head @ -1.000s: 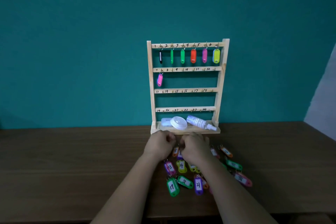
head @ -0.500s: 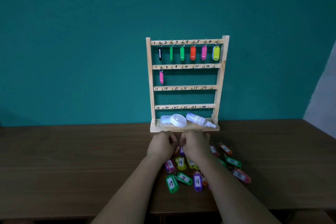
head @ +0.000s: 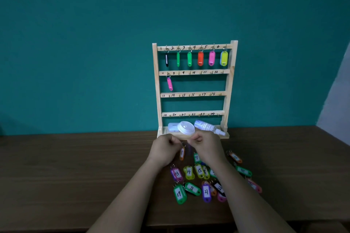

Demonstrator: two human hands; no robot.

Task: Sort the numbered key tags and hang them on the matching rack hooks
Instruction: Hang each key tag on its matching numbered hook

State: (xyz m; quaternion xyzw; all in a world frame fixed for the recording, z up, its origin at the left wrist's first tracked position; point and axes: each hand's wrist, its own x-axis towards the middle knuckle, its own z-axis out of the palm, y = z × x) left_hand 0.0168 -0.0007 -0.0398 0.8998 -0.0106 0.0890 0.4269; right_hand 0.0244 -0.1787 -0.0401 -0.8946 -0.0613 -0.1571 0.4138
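Entry: orange tag [head: 181, 154]. Half a second ago it lay hidden among the loose tags [head: 188, 171] with both hands down on the pile; it has since been lifted clear of the table [head: 75, 166] and is now hung by its ring just in front of the base shelf [head: 224, 136] of the rack [head: 156, 81]. The ring is pinched in the curled fingertips of the left hand [head: 163, 150]. The right hand [head: 207, 147] is held close beside it with fingers curled; whether anything is gripped cannot be told. The number is blurred, possibly 8. Hooks 1 to 6 are filled and a pink tag [head: 169, 83] is carried on hook 7; hook 8 [head: 178, 73] and those after it are bare. One tag is judged selected, and hanging is due next, probably on the second rail.
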